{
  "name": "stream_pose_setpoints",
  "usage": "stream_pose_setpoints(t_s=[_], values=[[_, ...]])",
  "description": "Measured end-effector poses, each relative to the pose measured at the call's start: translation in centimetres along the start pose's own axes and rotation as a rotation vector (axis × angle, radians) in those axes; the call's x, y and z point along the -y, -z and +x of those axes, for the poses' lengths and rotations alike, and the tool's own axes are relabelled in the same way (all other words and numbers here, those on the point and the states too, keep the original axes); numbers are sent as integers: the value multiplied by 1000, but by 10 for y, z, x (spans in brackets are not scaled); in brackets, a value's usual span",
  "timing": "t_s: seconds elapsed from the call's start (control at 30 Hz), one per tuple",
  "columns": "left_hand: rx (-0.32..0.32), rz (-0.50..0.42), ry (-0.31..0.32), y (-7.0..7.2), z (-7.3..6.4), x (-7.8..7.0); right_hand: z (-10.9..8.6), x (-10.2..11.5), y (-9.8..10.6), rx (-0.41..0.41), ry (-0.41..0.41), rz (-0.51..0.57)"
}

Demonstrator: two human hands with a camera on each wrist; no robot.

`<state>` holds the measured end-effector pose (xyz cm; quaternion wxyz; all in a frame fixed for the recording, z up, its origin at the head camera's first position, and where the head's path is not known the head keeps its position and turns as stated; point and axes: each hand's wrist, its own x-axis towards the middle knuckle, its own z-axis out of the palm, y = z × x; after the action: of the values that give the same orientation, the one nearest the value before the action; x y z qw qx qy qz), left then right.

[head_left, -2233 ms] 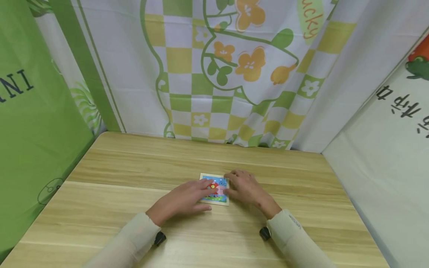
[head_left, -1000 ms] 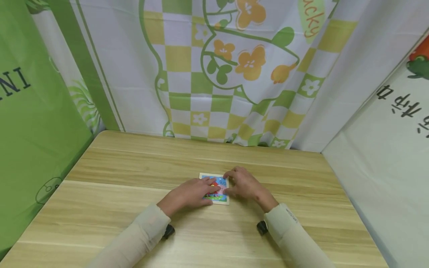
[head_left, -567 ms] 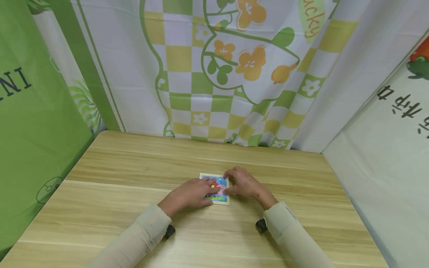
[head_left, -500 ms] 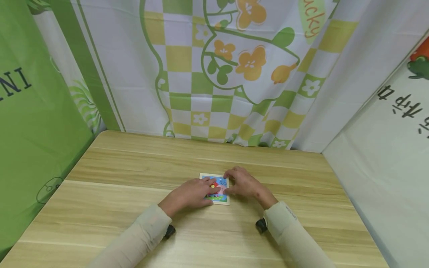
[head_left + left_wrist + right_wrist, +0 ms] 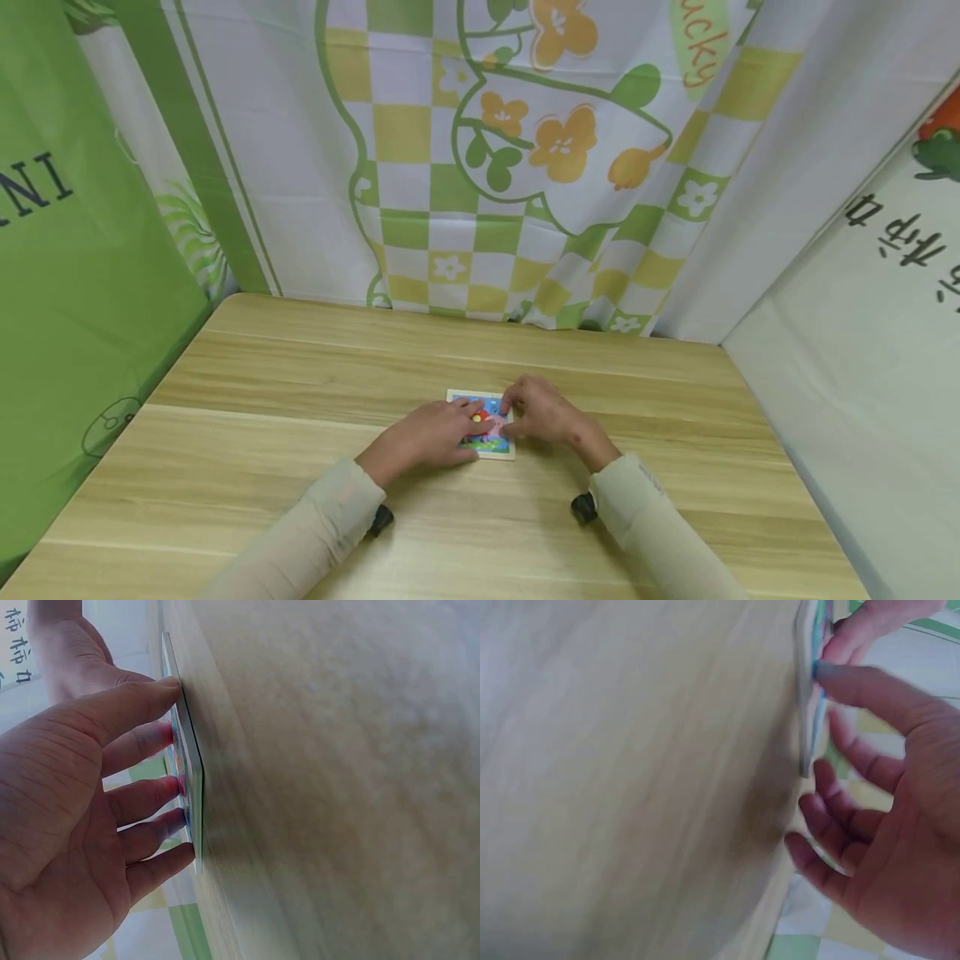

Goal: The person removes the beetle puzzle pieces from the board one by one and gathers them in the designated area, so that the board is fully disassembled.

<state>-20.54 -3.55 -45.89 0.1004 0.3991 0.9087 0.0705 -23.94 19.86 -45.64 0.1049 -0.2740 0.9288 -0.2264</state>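
A small square picture board (image 5: 492, 451), with a pale frame and a colourful red, pink, blue and green cartoon picture, lies flat on the wooden table. It looks like a tray puzzle. My left hand (image 5: 427, 433) rests over its left half, fairly straight fingers on the picture and thumb along the near edge; the left wrist view shows the fingertips (image 5: 180, 817) at its surface. From the right side my right hand (image 5: 546, 414) touches the picture with bent thumb and index finger, their tips apart. In the right wrist view the other fingers (image 5: 821, 862) curve beside the board.
The light wooden table (image 5: 300, 367) stretches out on all sides of the board. A patterned curtain (image 5: 480, 242) hangs along its far edge, a green cloth (image 5: 90, 292) on the left and a white printed one (image 5: 862, 358) on the right. Dark wrist cameras sit under both sleeves.
My left hand has slid slightly right over the board and settled. The right index fingertip has shifted from the board's upper right corner a little down onto the picture. The board stays put.
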Motion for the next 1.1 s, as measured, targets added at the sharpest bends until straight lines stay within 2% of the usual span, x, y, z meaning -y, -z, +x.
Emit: stream_pose_setpoints(t_s=[0.13,0.2,0.37,0.67,1.1], values=[[5,-4,9,0,0,0,-4,1,0,-7,-81,-14],[8,-2,11,0,1,0,-4,1,0,-6,-90,-12],[16,-1,15,0,2,0,-5,0,1,-1,-74,-18],[21,-25,30,-1,0,1,-2,5,3,7,-45,-94],[6,-12,31,-4,3,1,11,2,10,56,-41,-36]])
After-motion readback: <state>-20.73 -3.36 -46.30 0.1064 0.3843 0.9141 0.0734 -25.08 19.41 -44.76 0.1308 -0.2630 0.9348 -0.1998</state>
